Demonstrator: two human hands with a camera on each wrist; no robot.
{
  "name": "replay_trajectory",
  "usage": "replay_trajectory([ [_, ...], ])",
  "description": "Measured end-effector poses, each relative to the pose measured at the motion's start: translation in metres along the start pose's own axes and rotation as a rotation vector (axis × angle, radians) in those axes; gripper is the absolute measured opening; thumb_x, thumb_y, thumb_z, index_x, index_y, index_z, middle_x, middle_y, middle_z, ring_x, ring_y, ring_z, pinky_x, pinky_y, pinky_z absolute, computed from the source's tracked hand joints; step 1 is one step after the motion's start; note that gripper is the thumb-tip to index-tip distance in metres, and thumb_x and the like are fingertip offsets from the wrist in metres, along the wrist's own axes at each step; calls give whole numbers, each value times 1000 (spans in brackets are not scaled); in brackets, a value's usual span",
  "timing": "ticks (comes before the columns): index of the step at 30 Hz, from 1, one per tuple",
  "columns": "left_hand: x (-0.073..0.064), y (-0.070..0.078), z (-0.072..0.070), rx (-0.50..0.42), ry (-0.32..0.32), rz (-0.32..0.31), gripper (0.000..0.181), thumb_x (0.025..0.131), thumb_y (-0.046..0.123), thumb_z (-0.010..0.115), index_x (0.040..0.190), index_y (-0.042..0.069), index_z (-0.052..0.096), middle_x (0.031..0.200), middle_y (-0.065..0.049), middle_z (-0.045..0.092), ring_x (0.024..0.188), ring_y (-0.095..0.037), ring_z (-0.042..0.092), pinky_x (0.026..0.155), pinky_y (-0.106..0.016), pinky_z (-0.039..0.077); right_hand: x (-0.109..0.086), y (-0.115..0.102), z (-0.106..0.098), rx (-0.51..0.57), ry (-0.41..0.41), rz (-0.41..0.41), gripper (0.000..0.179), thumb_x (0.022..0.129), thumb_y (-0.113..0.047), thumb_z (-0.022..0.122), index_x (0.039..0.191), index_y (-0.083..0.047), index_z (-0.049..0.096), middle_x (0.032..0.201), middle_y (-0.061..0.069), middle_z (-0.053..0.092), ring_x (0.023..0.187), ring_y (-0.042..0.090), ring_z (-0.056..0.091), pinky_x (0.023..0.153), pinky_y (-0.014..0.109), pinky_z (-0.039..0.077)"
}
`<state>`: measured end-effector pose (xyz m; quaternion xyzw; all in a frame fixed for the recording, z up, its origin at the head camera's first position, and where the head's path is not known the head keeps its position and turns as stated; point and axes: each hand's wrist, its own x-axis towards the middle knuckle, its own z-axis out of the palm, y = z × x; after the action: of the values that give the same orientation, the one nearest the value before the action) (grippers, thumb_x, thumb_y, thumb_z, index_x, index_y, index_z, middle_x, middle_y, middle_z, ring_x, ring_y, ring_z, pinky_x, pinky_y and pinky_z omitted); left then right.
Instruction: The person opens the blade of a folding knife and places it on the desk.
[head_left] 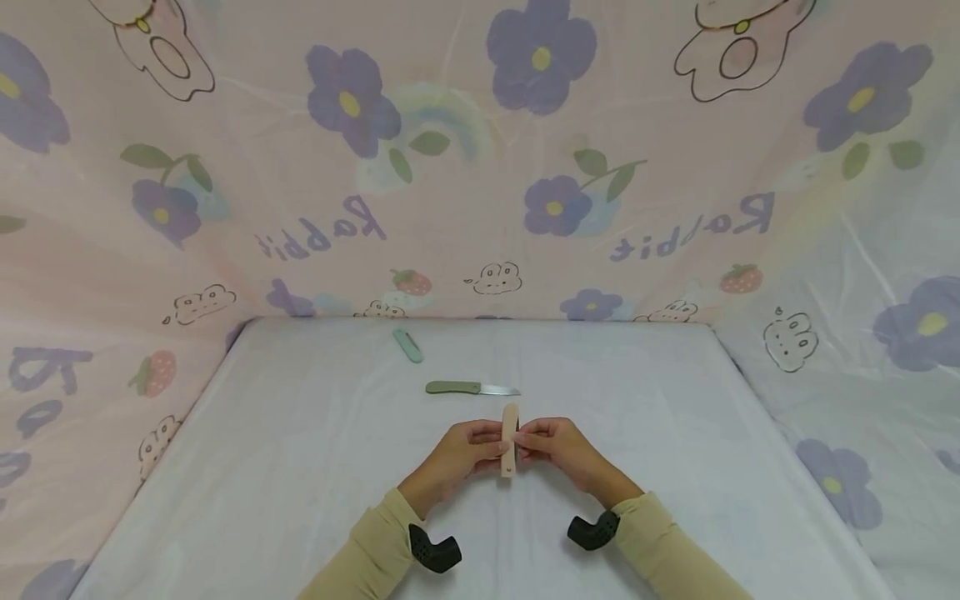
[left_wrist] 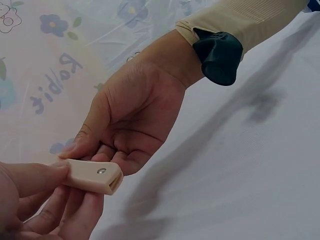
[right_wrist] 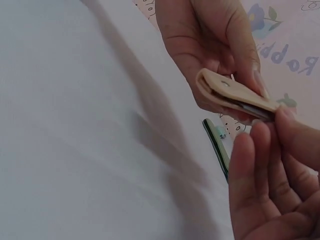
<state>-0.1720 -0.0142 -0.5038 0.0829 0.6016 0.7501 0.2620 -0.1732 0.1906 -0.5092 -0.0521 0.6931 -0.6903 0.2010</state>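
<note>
A beige folding knife point(head_left: 510, 418) stands lengthwise between both hands, above the white table. My left hand point(head_left: 455, 454) grips its handle from the left, thumb on the near face. From the right, my right hand point(head_left: 568, 452) pinches the slotted side with thumb and fingertips. In the right wrist view, part of the grey blade point(right_wrist: 256, 111) shows in the slot of the beige handle point(right_wrist: 235, 92), mostly folded in. A metal rivet point(left_wrist: 101, 171) marks the handle's end in the left wrist view. Fingertips partly hide the blade.
Beyond the hands, a green-handled knife point(head_left: 453, 387) lies unfolded on the table point(head_left: 300, 467), its blade point(head_left: 498, 390) pointing right. Farther back and left lies a mint-green folded knife point(head_left: 407, 345). Patterned cloth walls point(head_left: 450, 208) enclose the table's back and sides.
</note>
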Motion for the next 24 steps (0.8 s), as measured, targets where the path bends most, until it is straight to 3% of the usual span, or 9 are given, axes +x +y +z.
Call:
replay_trajectory([
  [12, -1, -1, -5, -21, -18, 29, 35, 88, 5, 63, 120, -6, 53, 109, -16, 62, 98, -23, 62, 81, -34, 52, 0, -2, 6, 55, -19, -38, 20, 88, -14, 64, 93, 5, 62, 79, 4, 62, 74, 13, 59, 71, 29, 53],
  [18, -1, 0, -5, -28, 30, 62, 36, 88, 3, 62, 120, -8, 51, 106, -15, 62, 93, -21, 62, 81, -36, 52, 2, -2, 8, 92, 2, -52, 20, 90, -14, 62, 93, 5, 58, 79, 5, 60, 73, 14, 60, 71, 30, 54],
  [24, -2, -1, -5, -35, 66, 47, 35, 88, 3, 61, 119, -9, 51, 104, -13, 62, 92, -20, 62, 80, -36, 52, 1, -3, 10, 86, -17, -29, 20, 93, -14, 57, 101, 4, 52, 86, 6, 60, 80, 17, 59, 77, 35, 52],
])
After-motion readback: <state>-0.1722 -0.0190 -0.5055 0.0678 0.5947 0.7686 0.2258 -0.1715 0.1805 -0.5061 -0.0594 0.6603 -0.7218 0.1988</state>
